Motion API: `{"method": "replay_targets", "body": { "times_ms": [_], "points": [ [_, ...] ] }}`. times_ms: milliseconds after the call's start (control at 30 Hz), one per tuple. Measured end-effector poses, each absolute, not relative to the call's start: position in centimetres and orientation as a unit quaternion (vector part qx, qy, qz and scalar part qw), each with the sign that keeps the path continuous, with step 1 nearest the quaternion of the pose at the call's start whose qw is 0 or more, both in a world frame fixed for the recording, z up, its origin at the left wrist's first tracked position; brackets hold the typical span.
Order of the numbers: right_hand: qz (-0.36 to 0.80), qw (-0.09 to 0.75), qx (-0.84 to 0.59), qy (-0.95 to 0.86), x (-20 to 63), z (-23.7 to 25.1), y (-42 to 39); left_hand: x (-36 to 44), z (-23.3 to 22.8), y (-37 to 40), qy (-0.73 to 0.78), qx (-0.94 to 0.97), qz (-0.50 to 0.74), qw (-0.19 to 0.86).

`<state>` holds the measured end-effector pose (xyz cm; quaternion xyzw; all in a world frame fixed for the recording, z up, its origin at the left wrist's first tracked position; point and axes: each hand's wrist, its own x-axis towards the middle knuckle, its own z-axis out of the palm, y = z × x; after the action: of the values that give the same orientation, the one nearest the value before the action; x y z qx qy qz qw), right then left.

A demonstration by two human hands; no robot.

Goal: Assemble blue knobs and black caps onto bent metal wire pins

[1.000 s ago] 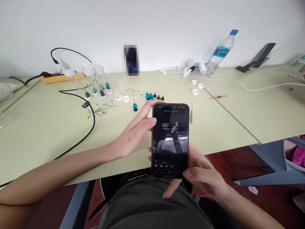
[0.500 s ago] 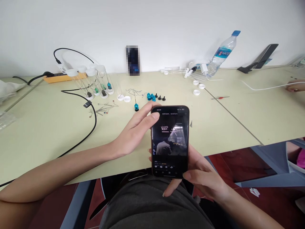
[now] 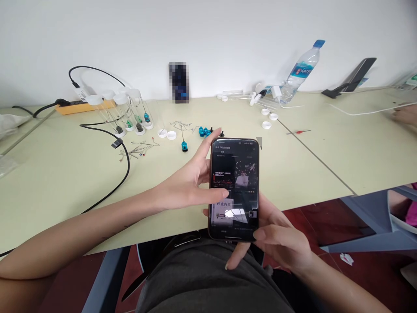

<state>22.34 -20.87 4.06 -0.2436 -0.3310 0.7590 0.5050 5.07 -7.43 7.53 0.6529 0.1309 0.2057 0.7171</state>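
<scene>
Upright over the table's front edge is a smartphone (image 3: pixel 239 174), its lit screen showing a dark page of picture tiles. My right hand (image 3: pixel 283 243) is closed around its lower right part, thumb on the bottom corner. My left hand (image 3: pixel 195 178) grips the left side; the thumb lies across the screen's middle while the index finger reaches the top left edge. Its other fingers are mostly hidden behind the phone. Just beyond stand blue metal parts (image 3: pixel 204 131), and a blue-and-black piece with a thin rod (image 3: pixel 184 146) is left of them.
Several capped clear tubes (image 3: pixel 121 113) stand at the left near a black cable (image 3: pixel 128 169) and thin bent rods (image 3: pixel 138 151). White caps (image 3: pixel 266 125), a water bottle (image 3: pixel 301 71) and a red-handled tool (image 3: pixel 299 131) are to the right. Another person's hand (image 3: pixel 405 114) rests at the far right.
My left thumb has moved down from the phone's top left corner to mid-screen. The screen has switched from a video to a page of tiles. My right hand keeps its hold.
</scene>
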Motion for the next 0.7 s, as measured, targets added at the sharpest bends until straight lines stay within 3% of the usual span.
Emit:
{"method": "replay_targets", "body": {
  "times_ms": [467,700],
  "points": [
    [0.768,0.513,-0.206,-0.324,22.3,4.0,-21.0,5.3,8.3,-7.5,0.220,0.656,0.272,0.669],
    [0.766,0.516,-0.201,-0.325,22.5,3.8,-21.2,5.0,8.6,-7.8,0.188,0.675,0.205,0.683]
  ]
}}
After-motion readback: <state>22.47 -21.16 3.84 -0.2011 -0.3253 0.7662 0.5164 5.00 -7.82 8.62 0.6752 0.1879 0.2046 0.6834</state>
